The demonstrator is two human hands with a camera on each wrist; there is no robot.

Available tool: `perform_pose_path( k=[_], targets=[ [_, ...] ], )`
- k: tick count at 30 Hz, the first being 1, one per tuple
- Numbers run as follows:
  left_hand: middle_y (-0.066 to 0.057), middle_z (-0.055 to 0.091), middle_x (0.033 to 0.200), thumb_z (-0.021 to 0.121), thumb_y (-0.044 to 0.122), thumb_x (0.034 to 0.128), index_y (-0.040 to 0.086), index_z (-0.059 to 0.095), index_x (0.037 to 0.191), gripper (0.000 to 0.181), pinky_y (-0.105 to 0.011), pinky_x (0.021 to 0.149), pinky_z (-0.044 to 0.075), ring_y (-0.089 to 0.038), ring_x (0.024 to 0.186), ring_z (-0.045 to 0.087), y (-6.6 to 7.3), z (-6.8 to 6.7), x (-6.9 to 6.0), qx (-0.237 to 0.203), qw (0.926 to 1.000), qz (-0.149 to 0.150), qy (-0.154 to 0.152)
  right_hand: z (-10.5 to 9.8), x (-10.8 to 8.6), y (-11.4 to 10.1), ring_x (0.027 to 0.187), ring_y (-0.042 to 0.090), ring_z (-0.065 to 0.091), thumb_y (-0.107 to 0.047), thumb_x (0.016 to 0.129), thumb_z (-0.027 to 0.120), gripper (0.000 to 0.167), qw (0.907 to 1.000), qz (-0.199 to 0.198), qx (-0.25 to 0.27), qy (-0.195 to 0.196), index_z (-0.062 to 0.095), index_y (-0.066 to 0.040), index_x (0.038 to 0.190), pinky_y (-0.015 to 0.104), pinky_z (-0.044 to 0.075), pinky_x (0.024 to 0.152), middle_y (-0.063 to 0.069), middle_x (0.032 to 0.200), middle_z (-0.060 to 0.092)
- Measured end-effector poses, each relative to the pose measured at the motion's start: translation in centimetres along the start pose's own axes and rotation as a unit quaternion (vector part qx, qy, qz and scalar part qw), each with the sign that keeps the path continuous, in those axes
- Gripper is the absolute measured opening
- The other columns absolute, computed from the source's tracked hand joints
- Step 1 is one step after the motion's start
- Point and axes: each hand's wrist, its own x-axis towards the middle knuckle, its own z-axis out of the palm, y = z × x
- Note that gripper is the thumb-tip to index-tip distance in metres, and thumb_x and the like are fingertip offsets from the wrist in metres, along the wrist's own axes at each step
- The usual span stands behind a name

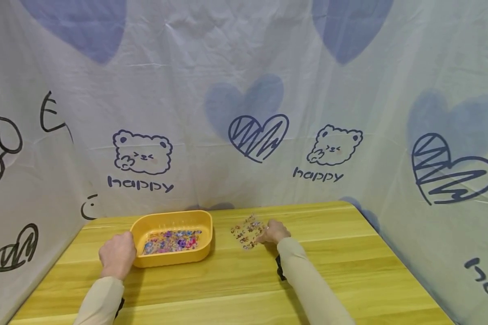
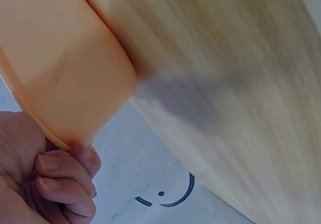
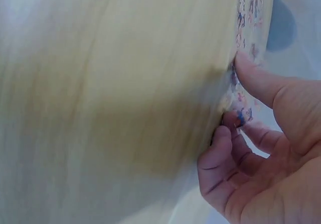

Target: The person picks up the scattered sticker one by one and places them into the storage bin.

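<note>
On the left, a yellow plastic tray (image 1: 172,259) with rounded corners stands on the table; small shiny multicoloured pieces (image 1: 175,241) cover part of its floor. My left hand (image 1: 118,253) grips the tray's left rim, its fingers curled over the edge in the left wrist view, where the tray's outer wall (image 2: 70,58) shows. To the right of the tray lies a clear sheet with small coloured stickers (image 1: 244,234). My right hand (image 1: 274,232) pinches the right edge of this sticker sheet (image 3: 249,13) between thumb and fingers; some fingertips are partly hidden.
The yellow wood-grain table (image 1: 227,284) has its far edge close to a white cloth backdrop (image 1: 195,113) printed with hearts and bears. Cloth also hangs along the left and right sides. A gap of bare tabletop separates tray and sheet.
</note>
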Motion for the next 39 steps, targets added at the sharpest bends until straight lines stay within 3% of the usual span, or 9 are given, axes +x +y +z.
perform_pose_path(
  k=[3, 5, 9, 13, 15, 20, 24, 32, 39],
  targets=[
    [-0.017, 0.058, 0.067, 0.047, -0.001, 0.0911, 0.001, 0.059, 0.078, 0.018, -0.042, 0.044, 0.042, -0.031, 0.06, 0.057, -0.1, 0.1, -0.1, -0.004, 1.0, 0.001, -0.001, 0.0, 0.0, 0.4, 0.06, 0.016, 0.046, -0.028, 0.087, 0.073, 0.025, 0.9999, -0.012, -0.007, 0.003, 0.061, -0.008, 0.078, 0.031, 0.042, 0.056, 0.003, 0.07, 0.055],
    [-0.015, 0.057, 0.066, 0.047, -0.001, 0.0906, 0.002, 0.058, 0.075, 0.019, -0.042, 0.044, 0.042, -0.03, 0.06, 0.057, -0.1, 0.1, -0.1, -0.006, 1.0, 0.001, -0.002, -0.2, 0.0, 0.6, 0.05, 0.013, 0.039, -0.025, 0.093, 0.066, 0.037, 0.9998, -0.019, -0.008, 0.006, 0.052, -0.013, 0.061, 0.029, 0.035, 0.05, -0.001, 0.056, 0.044],
    [-0.015, 0.057, 0.067, 0.046, -0.001, 0.0906, 0.002, 0.058, 0.075, 0.019, -0.042, 0.044, 0.042, -0.03, 0.06, 0.057, -0.2, 0.1, -0.1, -0.008, 1.0, 0.0, -0.002, -0.5, 0.3, 1.0, 0.043, 0.01, 0.032, -0.028, 0.096, 0.061, 0.05, 0.9993, -0.031, 0.009, 0.016, 0.047, -0.017, 0.05, 0.027, 0.032, 0.046, -0.005, 0.046, 0.036],
    [-0.016, 0.058, 0.067, 0.045, -0.001, 0.0913, 0.002, 0.059, 0.077, 0.02, -0.042, 0.044, 0.042, -0.03, 0.06, 0.057, -0.3, 0.2, -0.1, -0.006, 1.0, -0.001, 0.0, -0.5, 0.8, 1.4, 0.042, 0.01, 0.028, -0.028, 0.094, 0.064, 0.046, 0.9974, -0.059, 0.036, 0.02, 0.055, -0.014, 0.051, 0.025, 0.028, 0.045, -0.005, 0.045, 0.037],
    [-0.017, 0.058, 0.068, 0.045, -0.001, 0.0913, 0.001, 0.059, 0.078, 0.019, -0.043, 0.044, 0.043, -0.031, 0.06, 0.058, -0.3, 0.2, -0.1, -0.005, 1.0, -0.001, 0.001, -0.4, 1.0, 1.6, 0.041, 0.009, 0.028, -0.023, 0.094, 0.064, 0.04, 0.9939, -0.07, 0.085, 0.005, 0.064, -0.01, 0.057, 0.024, 0.026, 0.043, -0.004, 0.046, 0.043],
    [-0.018, 0.059, 0.069, 0.046, -0.001, 0.0909, 0.0, 0.06, 0.079, 0.018, -0.043, 0.044, 0.043, -0.032, 0.061, 0.058, -0.2, 0.2, -0.1, -0.003, 1.0, -0.002, -0.001, -0.6, 1.1, 1.7, 0.043, 0.008, 0.04, -0.014, 0.094, 0.063, 0.022, 0.9716, -0.065, 0.222, -0.052, 0.075, -0.001, 0.08, 0.023, 0.031, 0.041, 0.01, 0.066, 0.069],
    [-0.017, 0.058, 0.068, 0.045, -0.001, 0.0916, 0.0, 0.059, 0.08, 0.018, -0.042, 0.045, 0.042, -0.03, 0.061, 0.057, -0.2, 0.2, -0.1, -0.004, 1.0, -0.005, -0.003, -0.9, 0.9, 1.5, 0.048, 0.01, 0.045, -0.014, 0.095, 0.062, 0.021, 0.9633, -0.071, 0.253, -0.056, 0.075, 0.001, 0.087, 0.024, 0.035, 0.045, 0.017, 0.078, 0.072],
    [-0.016, 0.057, 0.068, 0.045, -0.001, 0.0931, -0.001, 0.06, 0.081, 0.019, -0.04, 0.044, 0.043, -0.029, 0.06, 0.056, -0.2, 0.2, -0.2, 0.001, 1.0, -0.005, -0.008, -1.3, 0.9, 1.1, 0.054, 0.013, 0.049, -0.019, 0.094, 0.063, 0.023, 0.9545, -0.079, 0.286, -0.025, 0.075, -0.001, 0.087, 0.028, 0.039, 0.051, 0.018, 0.079, 0.07],
    [-0.016, 0.057, 0.068, 0.046, -0.001, 0.0922, 0.0, 0.059, 0.08, 0.018, -0.041, 0.044, 0.042, -0.029, 0.06, 0.056, -0.1, 0.1, -0.1, -0.003, 1.0, -0.002, 0.0, -1.2, 0.9, 0.6, 0.069, 0.014, 0.07, -0.021, 0.092, 0.068, 0.018, 0.9317, -0.069, 0.355, -0.035, 0.074, -0.004, 0.096, 0.025, 0.049, 0.055, 0.015, 0.091, 0.074]
  ],
)
